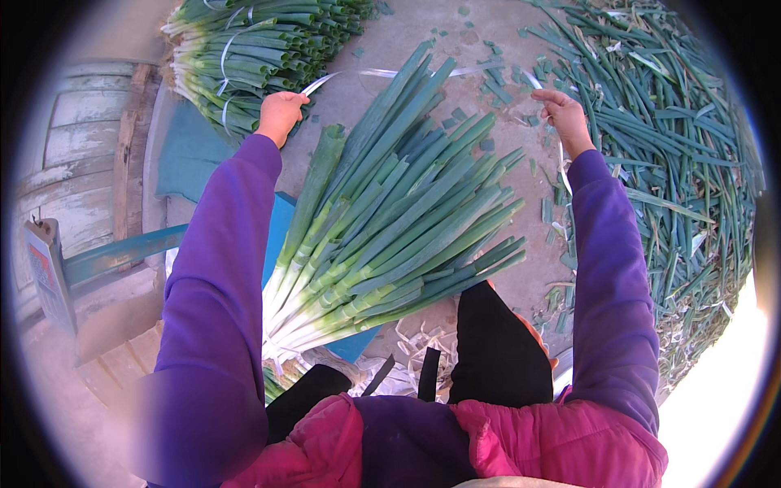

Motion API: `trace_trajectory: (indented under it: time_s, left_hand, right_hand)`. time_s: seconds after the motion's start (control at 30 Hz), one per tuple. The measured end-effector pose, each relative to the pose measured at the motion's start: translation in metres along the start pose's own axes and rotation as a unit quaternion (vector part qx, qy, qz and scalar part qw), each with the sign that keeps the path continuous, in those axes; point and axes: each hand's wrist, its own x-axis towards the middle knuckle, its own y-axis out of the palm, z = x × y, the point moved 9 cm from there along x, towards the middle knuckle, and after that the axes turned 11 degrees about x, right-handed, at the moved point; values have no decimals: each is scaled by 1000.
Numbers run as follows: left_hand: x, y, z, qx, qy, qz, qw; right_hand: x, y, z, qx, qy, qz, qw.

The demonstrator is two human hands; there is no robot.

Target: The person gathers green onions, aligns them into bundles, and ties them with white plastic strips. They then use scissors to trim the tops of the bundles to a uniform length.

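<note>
My left hand (282, 116) pinches one end of a white plastic tying strap (378, 72). Its other stretch is pinched in my right hand (561, 116), and a loose tail hangs down past that wrist. Between the hands, the strap bows across the far tips of a loose fan of green onions (396, 207). Their white stalks converge at the lower left, where a white tie appears to gather them. The onions rest partly over a blue board or seat (354, 346). My left sleeve hides the root ends.
Tied onion bundles (268, 61) are stacked at the upper left on blue-green sheeting (192, 152). A heap of cut leaves (665, 134) covers the right side. Leaf scraps lie on the concrete floor (518, 238). A metal bar (125, 253) and weathered wooden door (85, 134) stand at left.
</note>
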Motion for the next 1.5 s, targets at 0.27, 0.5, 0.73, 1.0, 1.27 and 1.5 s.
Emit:
trace_trajectory:
  time_s: [0.27, 0.5, 0.73, 1.0, 1.27, 1.5]
  left_hand:
    - [9, 10, 76, 168, -33, 9, 985]
    - [-2, 28, 113, 312, 19, 75, 947]
    - [-17, 21, 136, 330, -12, 69, 941]
    - [-39, 15, 158, 459, -36, 48, 886]
    - [-64, 12, 177, 483, -38, 81, 871]
    - [-77, 22, 186, 465, -12, 112, 878]
  right_hand:
    - [9, 7, -67, -211, 32, 27, 977]
    - [-8, -32, -127, -260, 84, 34, 961]
    - [-26, -45, -160, -281, 106, 37, 953]
    - [-67, -49, -198, -252, 205, 30, 945]
    - [-120, -38, -221, -267, 237, 110, 928]
    - [-211, -47, -254, -290, 292, 182, 893]
